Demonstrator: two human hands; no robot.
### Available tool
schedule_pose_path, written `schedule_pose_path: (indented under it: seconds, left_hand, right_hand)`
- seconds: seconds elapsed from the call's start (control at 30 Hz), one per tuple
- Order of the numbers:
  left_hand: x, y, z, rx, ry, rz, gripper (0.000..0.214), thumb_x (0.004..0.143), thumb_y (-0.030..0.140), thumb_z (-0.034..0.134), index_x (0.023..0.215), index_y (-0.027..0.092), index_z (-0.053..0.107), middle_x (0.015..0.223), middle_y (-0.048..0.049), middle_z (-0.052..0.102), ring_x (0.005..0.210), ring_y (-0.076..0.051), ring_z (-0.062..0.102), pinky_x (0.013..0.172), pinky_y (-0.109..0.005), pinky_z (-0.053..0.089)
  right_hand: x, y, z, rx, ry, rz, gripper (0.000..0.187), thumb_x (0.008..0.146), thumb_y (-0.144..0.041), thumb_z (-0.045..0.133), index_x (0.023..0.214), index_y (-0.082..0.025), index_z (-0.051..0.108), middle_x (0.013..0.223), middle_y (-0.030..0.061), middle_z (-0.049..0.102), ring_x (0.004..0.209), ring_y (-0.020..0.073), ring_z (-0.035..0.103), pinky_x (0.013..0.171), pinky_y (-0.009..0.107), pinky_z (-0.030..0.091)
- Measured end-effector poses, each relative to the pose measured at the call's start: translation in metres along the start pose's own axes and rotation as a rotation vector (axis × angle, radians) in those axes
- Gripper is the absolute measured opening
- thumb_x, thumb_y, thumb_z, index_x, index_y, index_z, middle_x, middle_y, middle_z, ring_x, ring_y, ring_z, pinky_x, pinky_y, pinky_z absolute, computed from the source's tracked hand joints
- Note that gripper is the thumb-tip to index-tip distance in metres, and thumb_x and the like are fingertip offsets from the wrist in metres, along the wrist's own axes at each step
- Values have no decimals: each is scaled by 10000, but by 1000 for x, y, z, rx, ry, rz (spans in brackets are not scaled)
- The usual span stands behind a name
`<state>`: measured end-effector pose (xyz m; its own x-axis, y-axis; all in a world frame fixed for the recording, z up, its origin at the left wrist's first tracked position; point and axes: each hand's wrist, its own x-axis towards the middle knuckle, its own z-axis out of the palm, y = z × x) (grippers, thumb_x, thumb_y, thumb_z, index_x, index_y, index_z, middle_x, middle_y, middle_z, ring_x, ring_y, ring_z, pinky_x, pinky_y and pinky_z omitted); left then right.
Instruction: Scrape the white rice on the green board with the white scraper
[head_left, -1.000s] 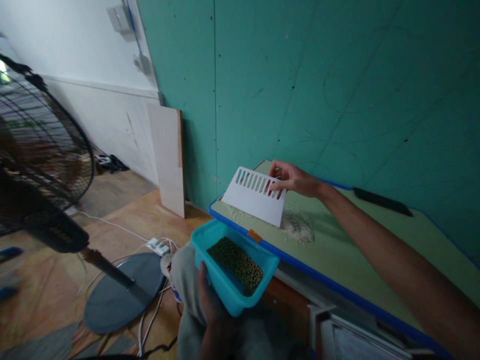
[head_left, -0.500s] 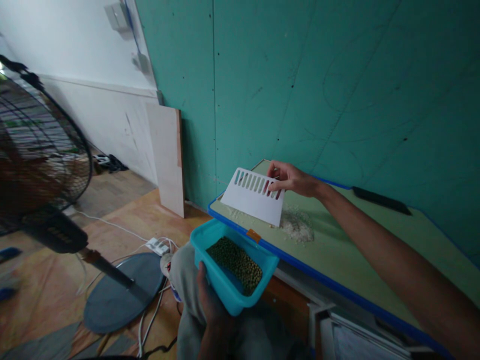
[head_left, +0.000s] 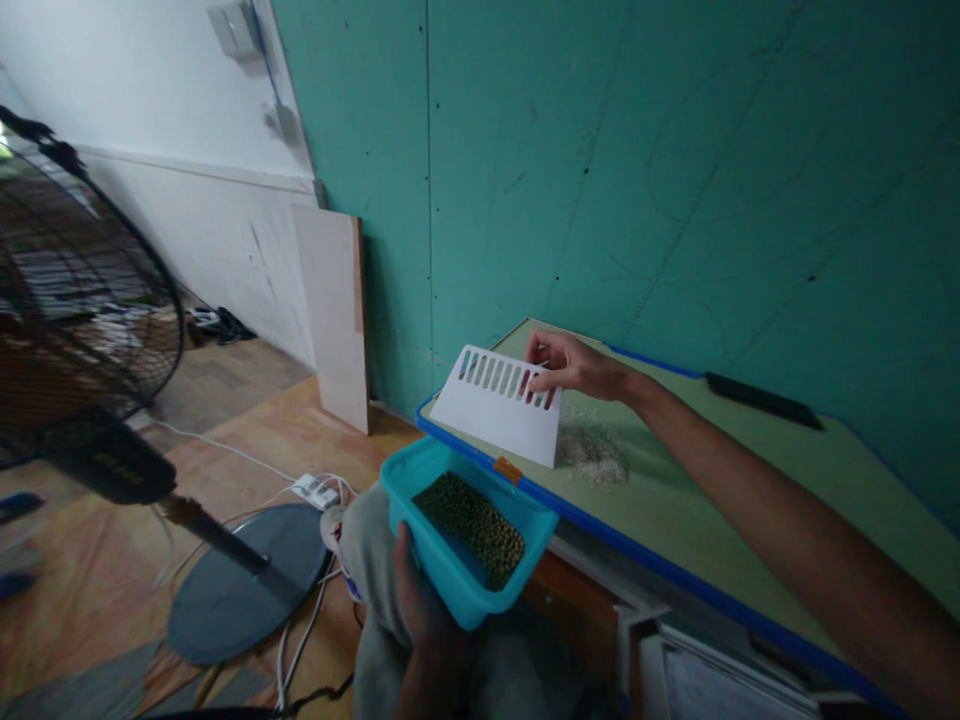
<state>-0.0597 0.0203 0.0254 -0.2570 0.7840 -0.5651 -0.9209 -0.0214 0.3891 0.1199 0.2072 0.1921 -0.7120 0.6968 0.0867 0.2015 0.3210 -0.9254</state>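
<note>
My right hand (head_left: 568, 366) pinches the top edge of a white slotted plastic scraper (head_left: 496, 405), held upright with its lower edge near the front left edge of the green table (head_left: 697, 500). A small pile of white grains (head_left: 591, 450) lies on the table just right of the scraper. My left hand (head_left: 424, 615) grips from below a teal plastic tub (head_left: 457, 575) filled with green beans (head_left: 471, 528), held under the blue table edge (head_left: 480, 462).
A standing fan (head_left: 82, 340) with a round base (head_left: 240, 585) is at the left, with cables and a power strip (head_left: 315, 491) on the wooden floor. A board (head_left: 334, 315) leans on the teal wall. A dark flat bar (head_left: 761, 401) lies at the table's back.
My right hand has drawn the scraper a little left and toward the table's front edge, away from the white grains. The tub and my left hand have stayed put.
</note>
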Motion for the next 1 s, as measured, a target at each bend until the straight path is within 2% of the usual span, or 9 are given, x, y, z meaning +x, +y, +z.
schedule_pose_path:
  seconds: [0.17,0.33,0.6,0.73,1.0]
  left_hand:
    - [3,-2,-3,17,-40,-27,628,890,569,516,1421,234,525,1164,-122,740,981,-300,724,874,-418,567]
    - [5,-1,-4,69,-37,22,600,899,559,511,1402,233,545,1201,-123,725,1021,-290,711,884,-407,559]
    - [3,0,-3,-5,-4,-27,610,897,546,530,1428,245,519,1167,-103,741,973,-291,725,860,-410,575]
    - [4,-1,-5,33,-51,-14,625,909,555,491,1444,232,496,1202,-125,725,1008,-300,717,874,-429,571]
    - [5,-3,-6,-28,-19,-26,604,880,551,554,1380,213,567,1214,-127,719,987,-306,722,894,-428,562]
  right_hand:
    - [-2,0,-6,18,40,-28,319,727,-200,759,870,-190,474,856,53,735,686,168,698,545,258,563]
    - [-4,2,-14,10,54,-18,329,733,-212,762,883,-196,470,892,67,744,726,185,705,553,264,562]
    - [1,6,-6,-5,31,7,336,706,-216,778,864,-189,482,829,42,734,656,168,697,532,265,569]
    - [1,10,-2,31,6,-4,313,716,-203,763,877,-188,495,846,44,740,666,163,699,540,259,570]
    - [-1,6,7,47,12,43,289,706,-190,750,844,-183,495,798,43,740,637,153,690,514,237,544]
